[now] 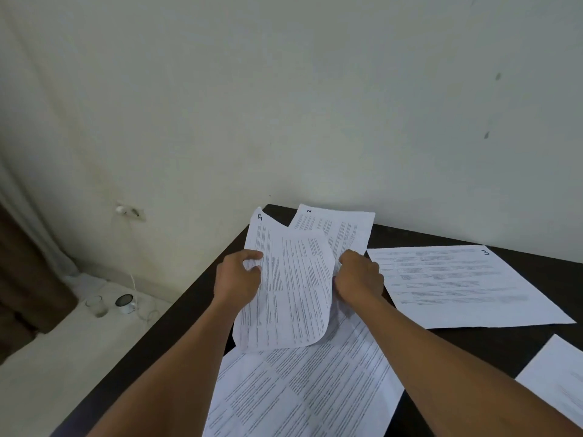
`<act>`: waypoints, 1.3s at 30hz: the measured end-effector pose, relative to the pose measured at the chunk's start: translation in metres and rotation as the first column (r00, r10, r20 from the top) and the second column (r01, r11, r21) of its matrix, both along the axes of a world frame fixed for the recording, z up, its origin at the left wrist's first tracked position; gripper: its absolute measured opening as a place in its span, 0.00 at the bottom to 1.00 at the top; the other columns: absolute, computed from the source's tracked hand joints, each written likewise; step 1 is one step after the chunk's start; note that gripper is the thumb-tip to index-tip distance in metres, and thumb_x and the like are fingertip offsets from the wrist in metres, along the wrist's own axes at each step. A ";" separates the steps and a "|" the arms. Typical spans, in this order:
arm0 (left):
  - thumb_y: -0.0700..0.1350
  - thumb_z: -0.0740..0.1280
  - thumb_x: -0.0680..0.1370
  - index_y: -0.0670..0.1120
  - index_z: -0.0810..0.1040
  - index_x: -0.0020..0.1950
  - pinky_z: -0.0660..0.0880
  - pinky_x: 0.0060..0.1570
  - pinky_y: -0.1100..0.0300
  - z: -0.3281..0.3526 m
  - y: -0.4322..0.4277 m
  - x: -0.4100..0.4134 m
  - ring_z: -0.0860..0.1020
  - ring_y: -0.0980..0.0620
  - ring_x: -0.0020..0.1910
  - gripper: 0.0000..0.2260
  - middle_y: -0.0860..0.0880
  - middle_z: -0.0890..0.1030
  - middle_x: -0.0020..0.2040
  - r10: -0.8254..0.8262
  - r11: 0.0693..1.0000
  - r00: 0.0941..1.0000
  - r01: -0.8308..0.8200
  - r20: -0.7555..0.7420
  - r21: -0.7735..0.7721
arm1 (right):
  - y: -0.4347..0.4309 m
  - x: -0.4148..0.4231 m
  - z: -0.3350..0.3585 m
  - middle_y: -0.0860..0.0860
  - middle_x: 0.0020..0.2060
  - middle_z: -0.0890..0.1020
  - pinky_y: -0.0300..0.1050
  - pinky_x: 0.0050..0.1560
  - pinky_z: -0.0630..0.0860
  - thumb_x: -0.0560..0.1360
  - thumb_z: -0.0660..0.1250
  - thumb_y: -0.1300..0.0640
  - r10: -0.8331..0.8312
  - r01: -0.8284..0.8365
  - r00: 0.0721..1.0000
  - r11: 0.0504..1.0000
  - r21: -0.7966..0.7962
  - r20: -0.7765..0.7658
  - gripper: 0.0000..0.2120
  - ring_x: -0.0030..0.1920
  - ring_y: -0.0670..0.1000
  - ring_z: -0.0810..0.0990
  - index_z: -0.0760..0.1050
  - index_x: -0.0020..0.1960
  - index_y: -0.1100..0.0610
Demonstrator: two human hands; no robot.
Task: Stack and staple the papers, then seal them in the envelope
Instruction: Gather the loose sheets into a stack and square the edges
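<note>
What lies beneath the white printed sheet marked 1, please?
Under that white sheet marked 1, another white printed sheet lies on the dark table; the white sheet marked 2 shows behind. Their covered parts are hidden.

page 1 partly over page 2, page 3 on the table to their right

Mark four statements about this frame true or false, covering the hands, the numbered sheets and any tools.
1. Both the left hand and the right hand grip the sheet marked 1. True.
2. The sheet marked 3 is lifted off the table. False: it lies flat on it, to the right of the hands.
3. The sheet marked 2 lies beyond the held sheet, partly covered by it. True.
4. A stapler sits on the table. False: no stapler is in view.
</note>
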State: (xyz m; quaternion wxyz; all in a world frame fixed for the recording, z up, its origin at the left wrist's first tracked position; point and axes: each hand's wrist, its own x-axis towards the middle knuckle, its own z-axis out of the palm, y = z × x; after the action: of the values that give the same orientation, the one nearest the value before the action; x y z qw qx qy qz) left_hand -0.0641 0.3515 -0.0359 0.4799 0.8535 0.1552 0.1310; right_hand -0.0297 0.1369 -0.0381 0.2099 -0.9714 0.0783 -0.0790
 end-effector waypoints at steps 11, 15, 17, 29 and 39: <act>0.40 0.67 0.81 0.49 0.78 0.67 0.69 0.38 0.73 0.011 -0.015 0.014 0.74 0.64 0.40 0.15 0.55 0.74 0.64 0.014 0.991 0.992 0.003 0.123 -0.134 | -0.018 0.002 0.022 0.44 0.47 0.81 0.39 0.50 0.76 0.75 0.73 0.56 0.150 -0.328 0.926 0.772 0.544 0.346 0.09 0.48 0.45 0.80 0.76 0.54 0.52; 0.41 0.72 0.78 0.51 0.78 0.66 0.71 0.51 0.64 0.030 -0.022 0.029 0.75 0.52 0.58 0.17 0.50 0.73 0.69 0.037 0.925 0.987 0.024 0.154 -0.380 | -0.027 0.005 0.050 0.43 0.47 0.81 0.29 0.46 0.74 0.75 0.74 0.60 0.154 -0.390 0.896 0.722 0.572 0.416 0.10 0.47 0.42 0.80 0.76 0.53 0.52; 0.41 0.75 0.76 0.52 0.76 0.68 0.72 0.55 0.60 0.039 -0.029 0.036 0.73 0.50 0.61 0.22 0.50 0.72 0.69 0.032 0.885 0.988 0.043 0.151 -0.465 | -0.032 0.005 0.059 0.41 0.46 0.81 0.26 0.42 0.73 0.75 0.74 0.60 0.140 -0.390 0.894 0.714 0.581 0.426 0.10 0.46 0.40 0.80 0.75 0.52 0.51; 0.39 0.67 0.81 0.50 0.81 0.62 0.68 0.42 0.78 0.106 -0.087 0.057 0.78 0.57 0.54 0.12 0.48 0.76 0.70 0.021 0.830 0.930 0.188 0.366 -0.525 | -0.140 0.000 0.060 0.53 0.54 0.80 0.50 0.55 0.76 0.76 0.67 0.49 -0.035 0.045 0.998 0.985 0.164 -0.058 0.14 0.55 0.56 0.79 0.76 0.57 0.56; 0.41 0.71 0.78 0.51 0.82 0.60 0.68 0.49 0.81 0.140 -0.151 0.044 0.74 0.59 0.58 0.11 0.55 0.79 0.60 -0.146 0.961 0.847 0.244 0.512 -0.129 | -0.210 -0.050 0.031 0.56 0.72 0.63 0.59 0.67 0.65 0.71 0.63 0.30 -0.264 0.193 0.870 0.959 -0.206 -0.417 0.35 0.71 0.63 0.62 0.66 0.71 0.48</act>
State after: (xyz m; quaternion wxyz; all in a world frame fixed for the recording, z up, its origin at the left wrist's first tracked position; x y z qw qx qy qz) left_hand -0.0203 0.2007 0.1041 0.5932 0.7526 -0.0498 0.2814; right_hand -0.0799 -0.0731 -0.0067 0.0983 -0.9613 0.2317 0.1123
